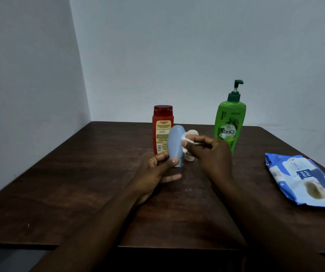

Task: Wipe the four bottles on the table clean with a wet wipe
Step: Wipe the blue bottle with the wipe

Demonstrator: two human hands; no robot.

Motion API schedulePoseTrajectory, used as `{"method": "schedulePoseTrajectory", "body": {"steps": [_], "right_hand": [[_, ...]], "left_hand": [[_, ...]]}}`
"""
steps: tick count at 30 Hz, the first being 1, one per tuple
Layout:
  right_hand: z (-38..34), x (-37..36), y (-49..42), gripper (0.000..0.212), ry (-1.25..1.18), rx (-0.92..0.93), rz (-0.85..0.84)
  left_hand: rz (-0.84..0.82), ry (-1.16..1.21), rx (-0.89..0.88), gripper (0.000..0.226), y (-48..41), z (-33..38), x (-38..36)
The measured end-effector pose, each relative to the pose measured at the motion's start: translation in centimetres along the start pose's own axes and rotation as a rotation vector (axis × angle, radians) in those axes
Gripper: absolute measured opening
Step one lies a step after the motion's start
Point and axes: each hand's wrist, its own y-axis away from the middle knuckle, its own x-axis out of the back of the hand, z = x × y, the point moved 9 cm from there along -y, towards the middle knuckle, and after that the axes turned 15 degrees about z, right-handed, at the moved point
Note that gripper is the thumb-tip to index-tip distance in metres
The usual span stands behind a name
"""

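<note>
Toward the near right of the dark wooden table (59, 193), a blue pack of wipes (302, 181) lying flat. Over the table's middle, left hand (153, 171) gripping the cap end of a pale blue bottle (174, 142), held cap down. Right hand (210, 152) pinching a bunched white wet wipe (185, 139) against that bottle's right side. Just behind, mostly hidden, a small white bottle (192, 133). Farther back, a red bottle (160, 130) upright on the left. To the right, a green pump bottle (229, 126) upright, well apart from the red one. Beyond, a plain pale wall (177, 55).
</note>
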Motion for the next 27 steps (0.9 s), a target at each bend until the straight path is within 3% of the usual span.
{"method": "schedulePoseTrajectory", "body": {"steps": [5, 10, 14, 19, 22, 27], "right_hand": [[-2.0, -0.8, -2.8, 0.024, -0.011, 0.055, -0.046], [-1.8, -1.8, -3.4, 0.024, -0.113, -0.026, -0.117], [-2.1, -2.1, -2.5, 0.026, -0.107, 0.016, -0.098], [-2.7, -2.2, -0.8, 0.023, 0.057, 0.213, -0.076], [-2.8, -2.6, 0.9, 0.024, 0.102, 0.318, -0.119], [-3.1, -2.5, 3.8, 0.026, 0.229, 0.563, -0.141]], "left_hand": [[-0.016, -0.011, -0.035, 0.034, 0.0, 0.2, -0.4], [0.007, -0.035, -0.188, 0.061, -0.2, 1.4, -0.2], [-0.037, -0.071, -0.214, 0.043, -0.1, 1.5, -0.6], [-0.051, -0.059, -0.189, 0.036, -0.7, 0.9, -0.6], [-0.038, -0.121, -0.237, 0.05, -0.7, 1.0, -0.4], [0.005, -0.164, -0.278, 0.035, -1.0, 0.9, 0.3]]}}
